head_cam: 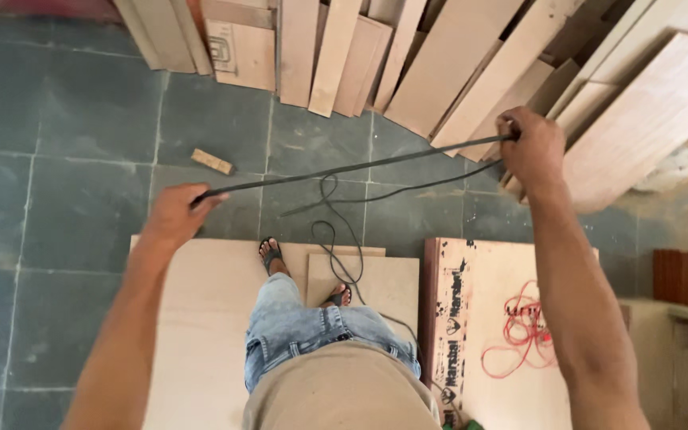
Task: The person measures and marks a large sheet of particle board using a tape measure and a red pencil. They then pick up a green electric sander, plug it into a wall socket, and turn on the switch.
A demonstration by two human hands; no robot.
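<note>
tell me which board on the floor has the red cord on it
The right board, with the dark printed edge strip; the red cord lies coiled on it. The other boards carry none.

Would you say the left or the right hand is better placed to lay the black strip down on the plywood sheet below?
Left, probably: the left hand grips the black strip just above the pale plywood sheet, while the right hand holds the other end over the leaning boards.

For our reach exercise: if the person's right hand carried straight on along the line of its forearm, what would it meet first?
Probably the leaning wooden boards just beyond the right hand, which grips a dark cable; depth is hard to judge from above.
</note>
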